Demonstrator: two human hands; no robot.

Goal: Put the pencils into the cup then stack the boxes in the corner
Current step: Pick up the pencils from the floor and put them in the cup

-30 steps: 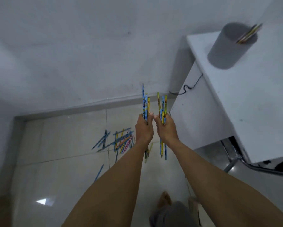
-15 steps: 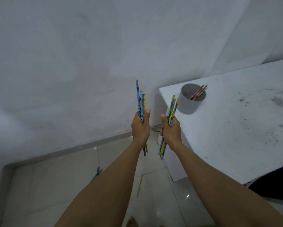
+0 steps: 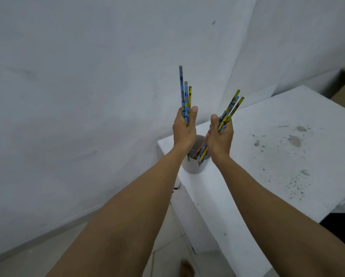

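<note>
Both hands are up over the cup [image 3: 195, 166] now, and this looks like the delivery step of the pencil job. The left hand [image 3: 184, 129] is closed around a bundle of blue and yellow pencils [image 3: 185, 96], held close to upright, their lower ends reaching down to the cup's near rim. The right hand [image 3: 220, 134] is closed on a second bundle [image 3: 230, 107], tilted so the tops lean right and the lower tips hang over the cup's mouth, perhaps already inside; the exact depth is hard to tell. The cup stands at the near left corner of the white bench [image 3: 277, 166], largely hidden behind the wrists, with what may be a few pencils already in it. My read on the next move: lower both bundles, tips inside the rim, then loosen the fingers. The right bundle's slant wants straightening, or a pencil could catch the rim. No boxes clearly in view, so stacking waits.
</note>
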